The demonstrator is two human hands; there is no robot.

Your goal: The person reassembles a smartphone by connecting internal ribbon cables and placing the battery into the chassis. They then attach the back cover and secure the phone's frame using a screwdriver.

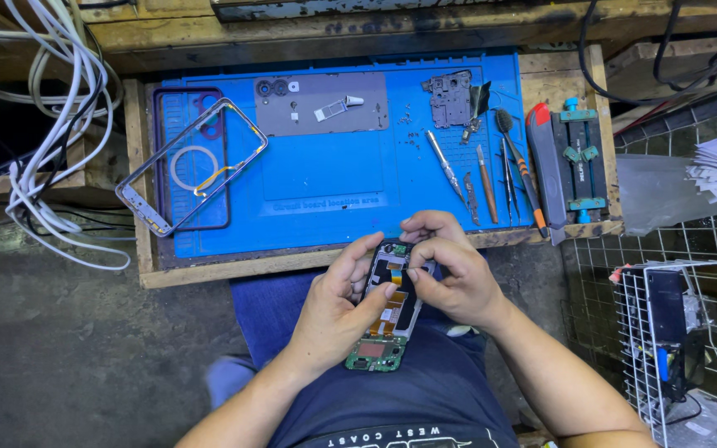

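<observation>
Cradling an opened phone [392, 294] over the lap, just below the worktop [350, 253] edge, the left hand [343, 309] grips its side, orange flex cables and a green board exposed. The right hand [450, 270] pinches closed on its upper end. At right, a white wire basket [634, 348] holds a dark device.

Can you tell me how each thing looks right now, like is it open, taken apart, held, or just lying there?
Opened black phone with green circuit board: back off, insides showing, held over the lap.
Left hand: gripping the phone's side.
Right hand: fingertips pinched at the phone's top.
Clear phone frame: lying tilted on the blue work mat.
Grey back cover: off, lying flat.
Hand tools with thin metal tips: lying in a row, untouched.
</observation>
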